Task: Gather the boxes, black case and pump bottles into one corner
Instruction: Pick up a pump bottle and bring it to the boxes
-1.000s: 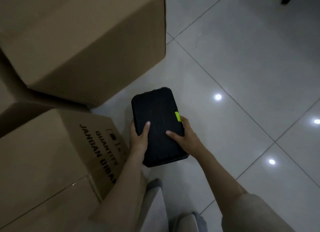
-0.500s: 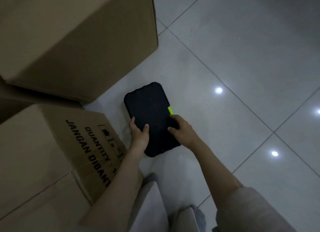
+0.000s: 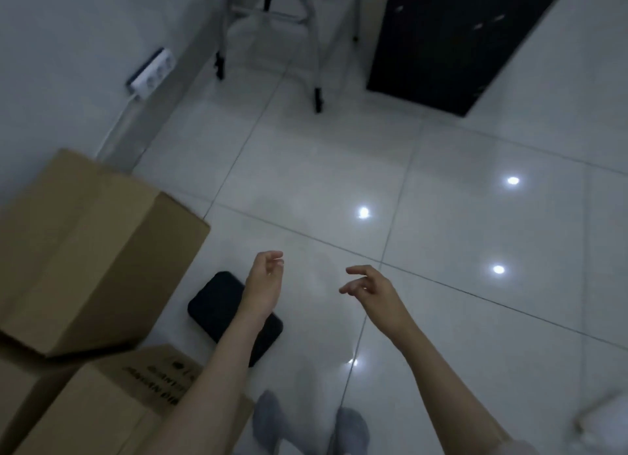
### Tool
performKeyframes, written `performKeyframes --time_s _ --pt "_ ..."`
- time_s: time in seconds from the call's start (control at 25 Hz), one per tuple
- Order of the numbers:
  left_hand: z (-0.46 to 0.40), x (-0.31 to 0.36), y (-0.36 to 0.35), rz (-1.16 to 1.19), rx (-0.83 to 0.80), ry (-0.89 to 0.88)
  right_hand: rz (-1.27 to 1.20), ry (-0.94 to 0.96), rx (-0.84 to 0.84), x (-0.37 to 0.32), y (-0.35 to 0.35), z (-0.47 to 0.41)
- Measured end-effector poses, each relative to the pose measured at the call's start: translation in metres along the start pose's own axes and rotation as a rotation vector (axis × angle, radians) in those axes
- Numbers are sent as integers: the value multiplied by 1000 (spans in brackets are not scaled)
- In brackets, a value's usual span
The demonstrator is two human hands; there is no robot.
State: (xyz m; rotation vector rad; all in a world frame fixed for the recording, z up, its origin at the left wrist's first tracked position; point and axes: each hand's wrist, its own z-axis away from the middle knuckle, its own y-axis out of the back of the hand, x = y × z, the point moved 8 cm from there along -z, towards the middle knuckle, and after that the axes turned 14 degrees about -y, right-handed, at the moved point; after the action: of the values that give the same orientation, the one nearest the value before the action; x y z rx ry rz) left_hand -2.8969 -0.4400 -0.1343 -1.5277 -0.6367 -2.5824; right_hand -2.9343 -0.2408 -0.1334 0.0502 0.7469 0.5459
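Change: both hands have let go of the black case (image 3: 217,307) and lifted above it.
Black case: one, flat on the floor (image 3: 475,217), beside the boxes.
Left hand (image 3: 263,283): empty, fingers loosely curled apart.
Right hand (image 3: 375,290): empty, fingers spread.
Boxes: two clear, upper box (image 3: 85,251), lower box (image 3: 108,407).

Single head view, looking steeply down at floor (image 3: 441,217), standing height.
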Motion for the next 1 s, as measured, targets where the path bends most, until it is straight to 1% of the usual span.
performKeyframes --time_s 0.08,0.2,0.4,0.72,0.84,1.0 --pt "21 52 -34 -32 -96 -94 -106 23 120 0 63 37" --pt "50 120 -90 -97 -276 -272 -267 24 304 18 147 94" --pt "97 189 -197 -230 -545 -470 -478 -52 562 94 250 167" --pt "171 226 -343 -366 -733 -575 -726 -161 726 216 341 234" --pt "185 226 -400 -434 -825 -597 -819 -216 793 262 369 248" --pt "189 218 -476 -476 -910 -608 -869 -314 854 321 401 246"
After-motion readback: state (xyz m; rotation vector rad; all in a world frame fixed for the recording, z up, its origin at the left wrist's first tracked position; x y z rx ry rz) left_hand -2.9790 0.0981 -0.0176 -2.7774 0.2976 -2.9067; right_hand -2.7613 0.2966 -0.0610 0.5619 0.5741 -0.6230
